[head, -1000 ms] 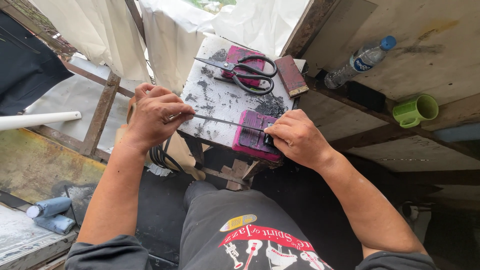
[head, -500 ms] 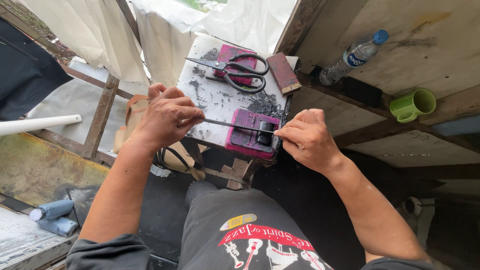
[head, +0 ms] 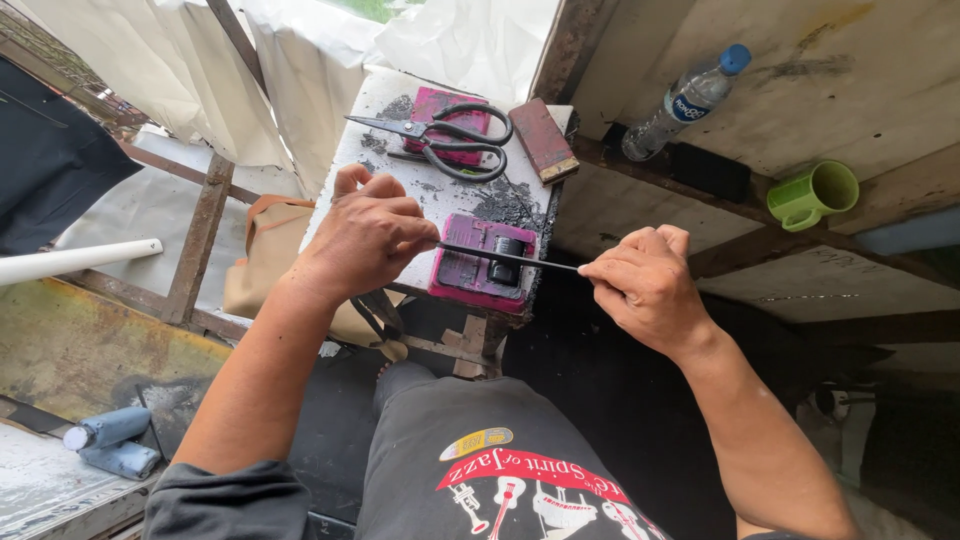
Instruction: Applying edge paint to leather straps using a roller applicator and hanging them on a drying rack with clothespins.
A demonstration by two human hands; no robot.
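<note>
My left hand (head: 368,238) and my right hand (head: 647,285) each pinch one end of a thin dark strip (head: 505,257), stretched level between them. The strip runs over a small black block (head: 504,260) on a magenta pad (head: 480,272) at the near edge of a small, soot-stained white table (head: 400,130). My right hand is off the table's right edge, above dark ground. Large black scissors (head: 445,138) lie farther back on a second magenta pad (head: 446,108).
A brown block (head: 543,138) lies beside the scissors. On the wooden ledge to the right stand a plastic water bottle (head: 683,103), a black flat object (head: 709,170) and a green mug (head: 814,194). White cloth (head: 290,70) hangs behind the table. A tan bag (head: 262,262) sits under it.
My right hand has pulled away to the right, off the magenta pad, drawing more of the thin strip out across the block. My left hand stays at the strip's left end.
</note>
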